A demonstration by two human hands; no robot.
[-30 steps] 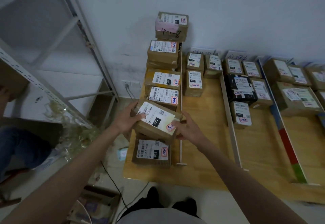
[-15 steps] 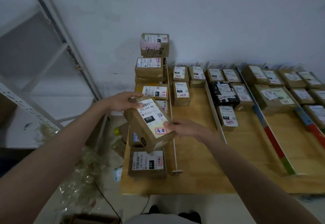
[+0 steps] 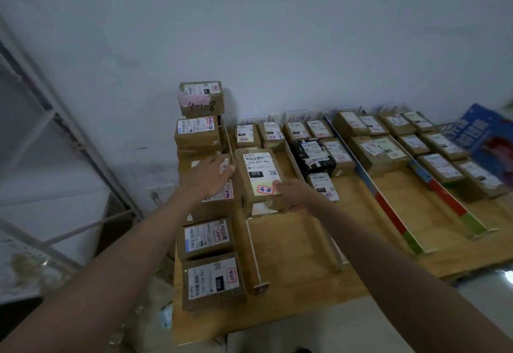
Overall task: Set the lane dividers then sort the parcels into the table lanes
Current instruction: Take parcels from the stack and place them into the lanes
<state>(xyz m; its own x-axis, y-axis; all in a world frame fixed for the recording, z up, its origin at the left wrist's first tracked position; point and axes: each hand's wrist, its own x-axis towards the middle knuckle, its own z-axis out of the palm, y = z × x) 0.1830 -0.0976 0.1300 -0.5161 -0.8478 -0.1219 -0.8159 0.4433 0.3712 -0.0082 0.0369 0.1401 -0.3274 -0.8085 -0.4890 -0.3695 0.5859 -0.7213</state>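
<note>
A brown cardboard parcel [image 3: 259,179] marked 070 on its white shipping label was seen in the second lane from the left of a wooden table [image 3: 299,255], just right of the white lane divider [image 3: 253,250] that separated it from the left-hand stack of parcels [image 3: 205,164]. It appeared to be resting on the table or nearly so; contact underneath could not be made out.

The right hand [image 3: 294,196] was held against the parcel's near right corner, thumb on the top face beside a red-edged sticker, fingers curled round the side. The left hand [image 3: 211,175] was spread flat and relaxed over the parcels left of the divider, gripping nothing.

The parcel was judged a rigid, taped carton, likely light, since one hand sufficed. Its tape and glossy label could be slippery, so the bare cardboard of the long side walls would be the safer place for a grip.

The long axis ran away from the divider's near end toward the back wall, parallel to the divider. The label faced upward, its barcode end toward the wall and the sticker end nearest the person.
</note>
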